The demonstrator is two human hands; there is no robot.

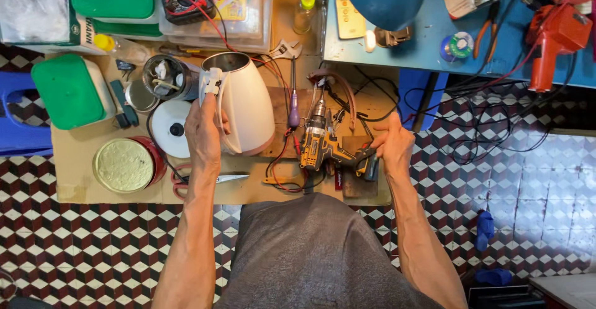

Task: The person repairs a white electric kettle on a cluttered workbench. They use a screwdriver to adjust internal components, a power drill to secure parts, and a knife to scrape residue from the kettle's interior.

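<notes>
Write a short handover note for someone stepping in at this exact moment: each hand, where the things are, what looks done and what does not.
Left hand grips the white kettle by its handle, on the cardboard-covered bench.
Right hand holds the yellow cordless drill by its grip, lying on the bench.
Screwdriver lies between them, scissors near the front edge.
Done: kettle is lidless.
Left: drill not yet brought to the kettle.

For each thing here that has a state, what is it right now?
Kettle: upright, lid off, held by its handle.
Left hand: closed on the kettle handle.
Cordless drill: lying on its side, gripped at the rear.
Right hand: closed on the drill.
Round tin: lid on.
Green-lidded box: shut.
Screwdriver: lying flat, untouched.
Scissors: lying flat on the cardboard.
</notes>
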